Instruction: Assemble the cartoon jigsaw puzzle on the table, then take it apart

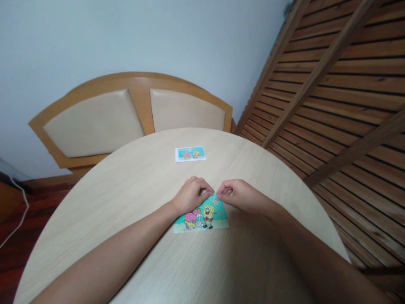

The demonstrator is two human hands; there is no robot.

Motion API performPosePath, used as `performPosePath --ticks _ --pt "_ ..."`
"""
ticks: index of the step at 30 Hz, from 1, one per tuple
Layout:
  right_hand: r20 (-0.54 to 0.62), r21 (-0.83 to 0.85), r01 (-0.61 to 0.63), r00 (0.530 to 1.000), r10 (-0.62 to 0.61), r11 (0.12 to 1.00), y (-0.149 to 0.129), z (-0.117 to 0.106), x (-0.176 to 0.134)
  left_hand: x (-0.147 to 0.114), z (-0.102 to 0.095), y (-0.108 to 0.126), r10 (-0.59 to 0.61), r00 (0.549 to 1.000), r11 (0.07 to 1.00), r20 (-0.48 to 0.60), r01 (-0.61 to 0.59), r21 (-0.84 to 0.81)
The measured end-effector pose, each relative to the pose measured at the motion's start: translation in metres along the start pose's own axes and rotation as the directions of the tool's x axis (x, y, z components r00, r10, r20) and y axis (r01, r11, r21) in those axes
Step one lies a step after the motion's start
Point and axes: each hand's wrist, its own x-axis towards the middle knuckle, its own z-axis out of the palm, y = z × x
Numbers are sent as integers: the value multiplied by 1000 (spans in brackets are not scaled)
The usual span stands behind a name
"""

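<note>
A jigsaw puzzle with a cartoon picture lies flat on the table in front of me. Its picture has a yellow square figure, a pink figure and a turquoise background. My left hand reaches over its upper left part, thumb and forefinger closed together at the top edge. From the other side my right hand comes to the upper right corner, its fingertips pinched beside the left ones. Whatever lies between the fingertips is too small to make out. The left hand hides part of the puzzle's upper left.
Farther back on the round wooden table lies a small picture card with a similar cartoon. A bench with padded cream backrests stands behind the table, against the wall. Wooden slats rise at the right; a white cable hangs at the left.
</note>
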Motion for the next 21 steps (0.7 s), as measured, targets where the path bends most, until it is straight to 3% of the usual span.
performPosePath --ticks 5,12,21 --pt "12 -50 39 999 -38 998 6 -4 0 1 -2 -2 55 998 998 11 -55 -13" --pt "42 123 -60 998 55 991 1 0 1 3 -13 -10 182 974 982 136 -188 30" --pt "1 56 -92 996 92 994 -8 8 0 2 -13 -12 220 969 974 116 -224 21"
